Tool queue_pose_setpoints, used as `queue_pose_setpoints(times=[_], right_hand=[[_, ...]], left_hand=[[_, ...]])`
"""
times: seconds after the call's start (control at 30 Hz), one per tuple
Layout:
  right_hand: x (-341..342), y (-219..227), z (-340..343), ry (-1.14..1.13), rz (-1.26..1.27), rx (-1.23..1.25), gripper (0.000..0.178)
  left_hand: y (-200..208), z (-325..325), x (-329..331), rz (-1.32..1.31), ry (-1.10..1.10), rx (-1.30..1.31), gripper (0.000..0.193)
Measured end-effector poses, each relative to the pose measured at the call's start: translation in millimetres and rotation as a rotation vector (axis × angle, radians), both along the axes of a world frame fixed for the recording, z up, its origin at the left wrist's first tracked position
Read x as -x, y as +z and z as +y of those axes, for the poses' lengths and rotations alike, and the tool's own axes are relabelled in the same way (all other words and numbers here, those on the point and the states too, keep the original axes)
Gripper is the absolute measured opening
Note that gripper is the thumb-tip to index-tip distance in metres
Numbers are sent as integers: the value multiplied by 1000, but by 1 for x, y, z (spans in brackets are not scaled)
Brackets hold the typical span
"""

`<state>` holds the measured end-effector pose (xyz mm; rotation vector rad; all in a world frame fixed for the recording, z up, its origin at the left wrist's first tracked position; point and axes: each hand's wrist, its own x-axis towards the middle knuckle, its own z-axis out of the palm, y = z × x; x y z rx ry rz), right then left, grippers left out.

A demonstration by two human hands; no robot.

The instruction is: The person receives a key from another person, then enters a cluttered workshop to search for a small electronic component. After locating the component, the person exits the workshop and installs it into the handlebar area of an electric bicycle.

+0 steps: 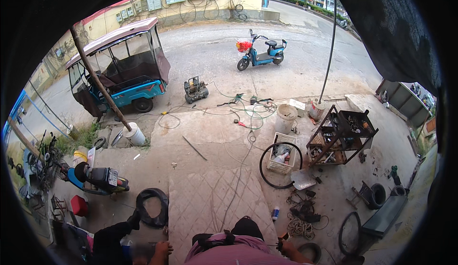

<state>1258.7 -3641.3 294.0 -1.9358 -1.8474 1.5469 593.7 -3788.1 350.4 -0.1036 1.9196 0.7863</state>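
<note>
My pink top and dark lower clothing fill the bottom middle of the head view. To the left of them, my left hand (162, 250) hangs low with its fingers curled; whatever may be in it is hidden. My right hand (288, 249) is on the other side, fingers also curled. A small dark thing shows at its fingertips, too small to name. Beyond my left hand lies a black tyre (152, 207) on the ground. Near my right hand are a blue and white can (275, 213), a coil of rope (299, 228) and a small tyre (310, 252).
A person's dark-clothed leg (112, 240) is at lower left. Beyond it stands a parked scooter (101, 178). A tool rack (341, 138), white crate (280, 162) and bucket (286, 118) stand at right. Hoses trail from a compressor (195, 90). A blue three-wheeler (124, 88) and blue scooter (262, 55) are farther off.
</note>
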Motion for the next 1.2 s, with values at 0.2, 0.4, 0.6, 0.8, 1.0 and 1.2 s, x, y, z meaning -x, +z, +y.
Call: queue_pose_setpoints(times=[0.2, 0.4, 0.6, 0.8, 1.0, 1.2], right_hand=[[-36, -104, 81, 245, -99, -31, 38], [19, -100, 289, 329, -374, -195, 41], [151, -34, 512, 54, -87, -279, 28], [230, -106, 610, -929, 497, 462, 37], [271, -147, 678, -1125, 512, 558, 35], [367, -98, 924, -716, 325, -280, 29]], left_hand=[[-45, 194, 80, 11, 72, -189, 16], [-51, 343, 27, -88, -325, -133, 30], [-115, 329, 55, -283, -225, -13, 51], [-167, 428, 142, -221, 53, 81, 37], [-181, 540, 235, -145, 205, 56, 25], [-213, 738, 262, -58, 109, -38, 23]])
